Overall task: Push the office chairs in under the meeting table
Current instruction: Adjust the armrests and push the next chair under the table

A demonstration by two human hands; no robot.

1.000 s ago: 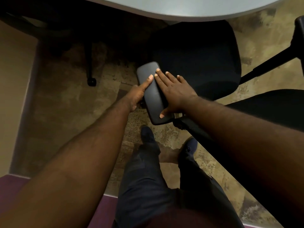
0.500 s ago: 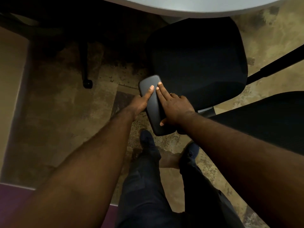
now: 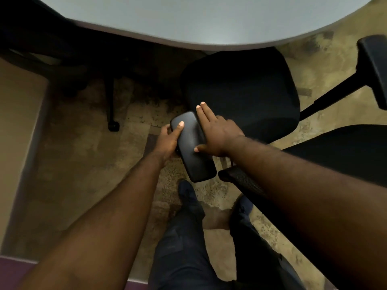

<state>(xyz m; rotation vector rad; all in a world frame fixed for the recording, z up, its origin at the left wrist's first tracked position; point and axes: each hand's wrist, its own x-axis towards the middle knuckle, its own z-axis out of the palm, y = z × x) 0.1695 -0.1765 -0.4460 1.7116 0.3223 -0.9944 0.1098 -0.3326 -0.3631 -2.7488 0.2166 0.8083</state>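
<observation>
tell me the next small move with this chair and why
Probably push forward on the armrest to roll the chair under. The left hand grips its outer edge and the right hand lies flat on its inner side, yet nearly the whole seat is out past the meeting table edge.

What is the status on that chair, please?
Left hand grips armrest; right hand flat on it. Seat barely under table. Nothing blocking.
</observation>
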